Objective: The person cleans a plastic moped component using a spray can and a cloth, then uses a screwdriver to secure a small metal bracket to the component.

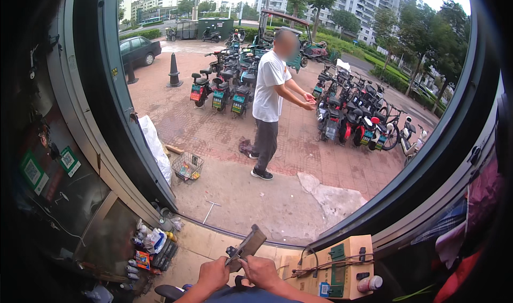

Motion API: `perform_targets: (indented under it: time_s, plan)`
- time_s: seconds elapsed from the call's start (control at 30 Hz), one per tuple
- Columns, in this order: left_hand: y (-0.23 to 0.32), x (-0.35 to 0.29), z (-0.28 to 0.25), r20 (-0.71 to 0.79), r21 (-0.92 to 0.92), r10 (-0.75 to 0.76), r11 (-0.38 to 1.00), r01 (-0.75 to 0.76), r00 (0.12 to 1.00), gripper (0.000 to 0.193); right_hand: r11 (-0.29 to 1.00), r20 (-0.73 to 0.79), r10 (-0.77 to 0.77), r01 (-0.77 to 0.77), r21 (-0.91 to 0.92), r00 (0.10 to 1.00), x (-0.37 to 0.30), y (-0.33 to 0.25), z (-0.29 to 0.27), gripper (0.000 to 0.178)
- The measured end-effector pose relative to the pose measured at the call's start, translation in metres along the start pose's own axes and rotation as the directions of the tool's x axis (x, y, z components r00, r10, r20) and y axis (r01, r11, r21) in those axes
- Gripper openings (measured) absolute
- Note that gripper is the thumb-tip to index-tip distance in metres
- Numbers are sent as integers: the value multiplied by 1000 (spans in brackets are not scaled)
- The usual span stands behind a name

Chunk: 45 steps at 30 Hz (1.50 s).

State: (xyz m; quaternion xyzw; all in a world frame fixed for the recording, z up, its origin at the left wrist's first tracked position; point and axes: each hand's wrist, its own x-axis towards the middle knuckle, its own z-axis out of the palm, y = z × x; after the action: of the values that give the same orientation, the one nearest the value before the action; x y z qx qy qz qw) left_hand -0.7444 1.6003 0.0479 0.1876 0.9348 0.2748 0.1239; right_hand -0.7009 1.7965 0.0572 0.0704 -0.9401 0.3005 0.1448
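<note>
- Both hands closed on flat brown tool: left hand low, right hand beside
- Judgement: keep grip firm, tool steady, clear of cardboard box wires

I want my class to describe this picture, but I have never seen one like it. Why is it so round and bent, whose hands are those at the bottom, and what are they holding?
A wide fisheye camera on a person's head took it, looking down and outward, so straight edges bend. The left hand and right hand at the bottom belong to the wearer; together they grip a flat dark rectangular part. Beside them sits a cardboard box with wires. Outside the doorway, another person stands on brick paving among parked scooters.
</note>
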Motion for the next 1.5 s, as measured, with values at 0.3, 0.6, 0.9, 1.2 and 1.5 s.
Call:
perform_targets:
  time_s: [0.3, 0.6, 0.9, 1.2, 1.5]
  plan:
    - [42, 148, -2, 175, -74, -3, 997, 16, 985, 42, 995, -64, 74, -78, -62, 995, 95, 80, -35, 35]
    - [32, 314, -4, 331, -163, 286, 956, -244, 899, 41, 926, -250, 296, -341, -160, 922, 192, 132, -27, 38]
    - [2, 463, -68, 306, -73, 420, 905, -419, 854, 29, 844, -379, 390, -490, -216, 839, 330, 152, 17, 34]
    - [3, 514, -91, 325, -133, 441, 897, -421, 837, 27, 790, -419, 531, -609, -70, 736, 380, 160, 24, 37]
    - [-11, 530, -78, 377, -165, 479, 877, -451, 793, 22, 809, -375, 511, -580, -94, 773, 381, 164, 35, 27]
